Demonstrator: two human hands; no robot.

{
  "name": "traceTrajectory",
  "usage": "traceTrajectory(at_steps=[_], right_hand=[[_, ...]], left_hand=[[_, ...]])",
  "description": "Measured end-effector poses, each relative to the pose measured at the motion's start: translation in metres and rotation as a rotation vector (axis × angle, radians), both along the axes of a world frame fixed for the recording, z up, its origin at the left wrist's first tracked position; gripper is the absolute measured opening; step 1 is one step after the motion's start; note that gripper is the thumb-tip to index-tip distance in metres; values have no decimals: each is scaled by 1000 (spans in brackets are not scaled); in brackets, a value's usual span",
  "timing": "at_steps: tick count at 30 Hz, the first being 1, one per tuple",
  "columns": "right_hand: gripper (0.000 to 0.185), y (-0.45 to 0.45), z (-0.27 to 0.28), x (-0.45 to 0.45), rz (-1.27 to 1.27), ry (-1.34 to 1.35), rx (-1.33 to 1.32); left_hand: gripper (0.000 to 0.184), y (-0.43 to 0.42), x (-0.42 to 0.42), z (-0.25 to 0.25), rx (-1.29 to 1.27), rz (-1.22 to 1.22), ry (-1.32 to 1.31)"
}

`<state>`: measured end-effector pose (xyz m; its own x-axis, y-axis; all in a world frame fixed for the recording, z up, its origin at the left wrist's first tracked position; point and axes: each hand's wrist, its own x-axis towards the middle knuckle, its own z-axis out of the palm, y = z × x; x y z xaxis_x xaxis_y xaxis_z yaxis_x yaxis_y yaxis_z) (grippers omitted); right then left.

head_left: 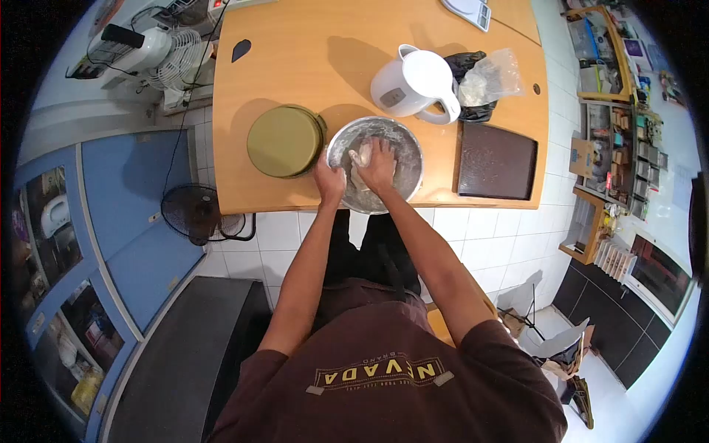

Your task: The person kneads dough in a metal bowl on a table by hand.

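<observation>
Bowl (414, 159) at near edge of surface (440, 164), within easy reach, clasped by left fingers (323, 168), apparently for steadiness; dough (360, 179) inside, under right fingers (377, 145), whether grasped or pressed impossible to tell.

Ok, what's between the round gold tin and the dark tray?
In the head view, the metal bowl, with the left hand at its rim and the right hand inside; from bowl to dark tray, the tabletop is bare.

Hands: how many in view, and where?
2. The left hand holds the left rim of the metal bowl; the right hand is inside it, on the pale dough. No others show.
</observation>
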<state>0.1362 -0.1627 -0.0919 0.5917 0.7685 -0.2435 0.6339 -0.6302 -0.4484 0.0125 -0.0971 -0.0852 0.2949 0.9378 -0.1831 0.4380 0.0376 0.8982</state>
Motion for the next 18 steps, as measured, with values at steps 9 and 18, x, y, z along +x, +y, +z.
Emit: traceTrajectory(at_steps=[9,18], right_hand=[[74,-45,49,6,430,49,136],[67,-50,98,0,179,83,-71]], left_hand=[[56,4,6,20,-69,17,109],[58,5,4,25,-53,-25,136]])
